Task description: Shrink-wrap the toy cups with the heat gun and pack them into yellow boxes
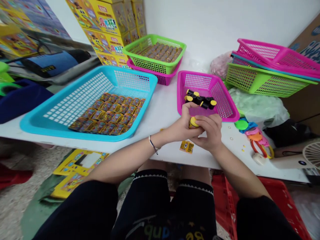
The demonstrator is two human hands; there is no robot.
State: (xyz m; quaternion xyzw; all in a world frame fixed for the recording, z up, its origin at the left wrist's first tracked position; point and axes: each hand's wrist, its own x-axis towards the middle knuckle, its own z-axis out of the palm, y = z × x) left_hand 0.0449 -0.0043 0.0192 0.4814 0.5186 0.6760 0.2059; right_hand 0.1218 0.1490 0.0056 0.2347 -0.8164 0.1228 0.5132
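Cyan basket (47,115) on bench (162,110), rows of printed packets (106,113) inside. Behind, yellow cartons (107,25) printed 魔术杯. Green basket (153,65) of brown rolls (162,51) atop pink basket (162,78). Left hand (180,123), right hand (208,131) closed, both gripping yellow-capped cylinder (193,122) above bench. Small yellow card (186,147) just below. Second pink basket (222,100) just ahead, black rolls with yellow caps (200,99) inside.

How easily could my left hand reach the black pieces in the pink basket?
Probably easily: the left hand is at the basket's rim below the pieces, nothing between, though it shares a yellow cylinder with the right hand.
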